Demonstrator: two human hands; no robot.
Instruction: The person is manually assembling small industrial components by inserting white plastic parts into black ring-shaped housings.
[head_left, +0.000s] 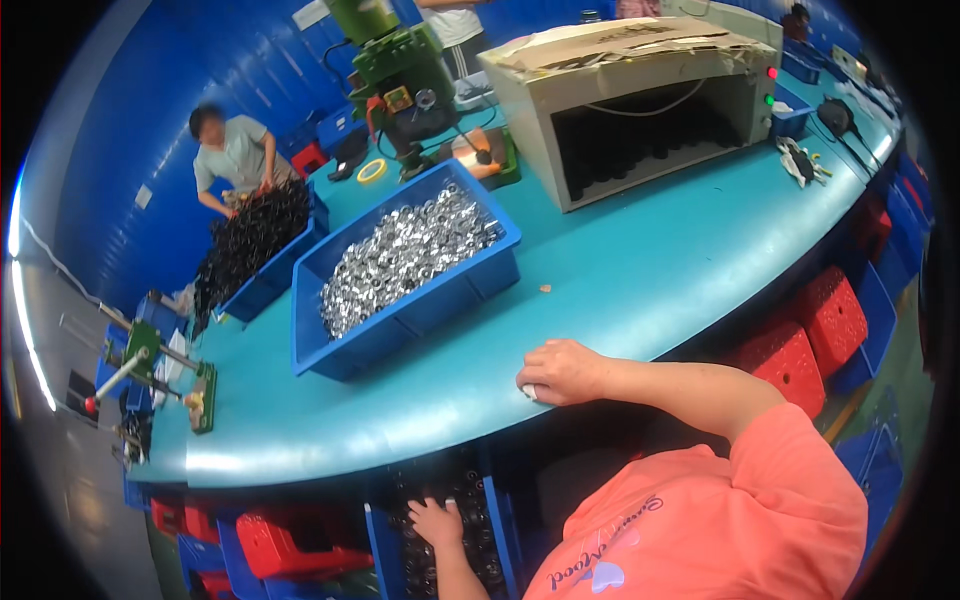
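My left hand (pixel 437 522) is low under the table edge, its fingers spread over a blue bin (pixel 377 545) of black round parts (pixel 478 535). A white covering shows on one of its fingertips. At the front edge of the teal table (pixel 620 290) rests my right hand (pixel 565 372), fingers curled closed. Something white (pixel 530 391) shows at its fingers, perhaps another finger covering; whether the hand holds anything is hidden. Beyond it stands a large blue bin (pixel 430 300) heaped with small shiny metal rings (pixel 400 255).
A beige open-fronted box machine (pixel 520 130) with black parts inside stands at the back. Left of it are a green press (pixel 400 75) and a yellow tape roll (pixel 372 170). A small green hand press (pixel 200 395) sits far left. A co-worker (pixel 240 155) handles black parts (pixel 260 225). Red stools (pixel 785 365) lie under the table.
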